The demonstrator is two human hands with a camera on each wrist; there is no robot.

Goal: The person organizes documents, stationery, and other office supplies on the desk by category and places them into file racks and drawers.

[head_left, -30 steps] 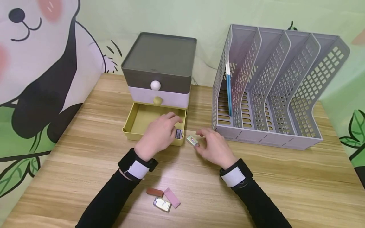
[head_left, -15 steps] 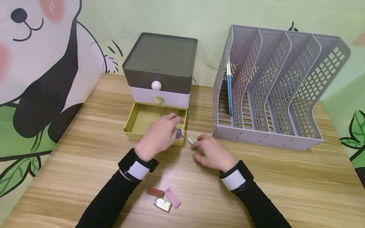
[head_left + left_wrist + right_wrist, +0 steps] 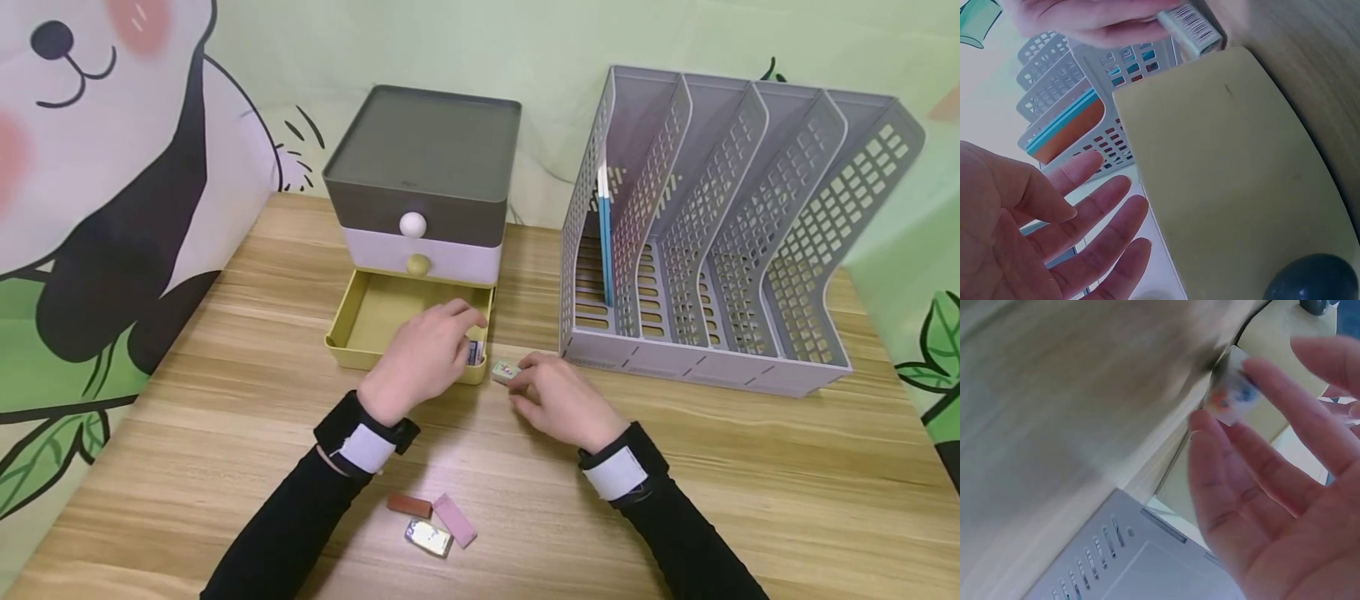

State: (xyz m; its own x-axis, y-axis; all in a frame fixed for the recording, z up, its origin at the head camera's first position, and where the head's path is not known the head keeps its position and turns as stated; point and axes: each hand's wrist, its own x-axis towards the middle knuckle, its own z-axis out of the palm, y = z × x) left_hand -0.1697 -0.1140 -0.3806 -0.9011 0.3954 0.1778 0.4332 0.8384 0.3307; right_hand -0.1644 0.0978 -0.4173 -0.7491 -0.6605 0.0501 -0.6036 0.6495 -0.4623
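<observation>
My right hand (image 3: 564, 400) rests on the table right of the yellow drawer (image 3: 352, 354). Its fingertips touch a small eraser in a printed sleeve (image 3: 505, 372), while the thumb stands apart from it. In the right wrist view the eraser (image 3: 1232, 399) lies at the fingertips, blurred. The left wrist view shows a barcode on the eraser (image 3: 1192, 28), close to the drawer's corner. Over the pulled-out drawer hovers my left hand (image 3: 420, 358), fingers loosely spread and holding nothing. Another eraser (image 3: 474, 353) stands in the drawer's front right corner, partly hidden by this hand.
A reddish-brown block (image 3: 409, 505), a pink block (image 3: 455, 520) and a white-sleeved eraser (image 3: 428, 537) lie near the table's front. The drawer unit (image 3: 423, 150) stands behind the left hand. At right is a grey file holder (image 3: 705, 367) with thin blue-edged books (image 3: 605, 242).
The right hand has shifted slightly down, its thumb coming away from the eraser. The eraser has turned a little by the drawer's corner. The left hand has barely moved.
</observation>
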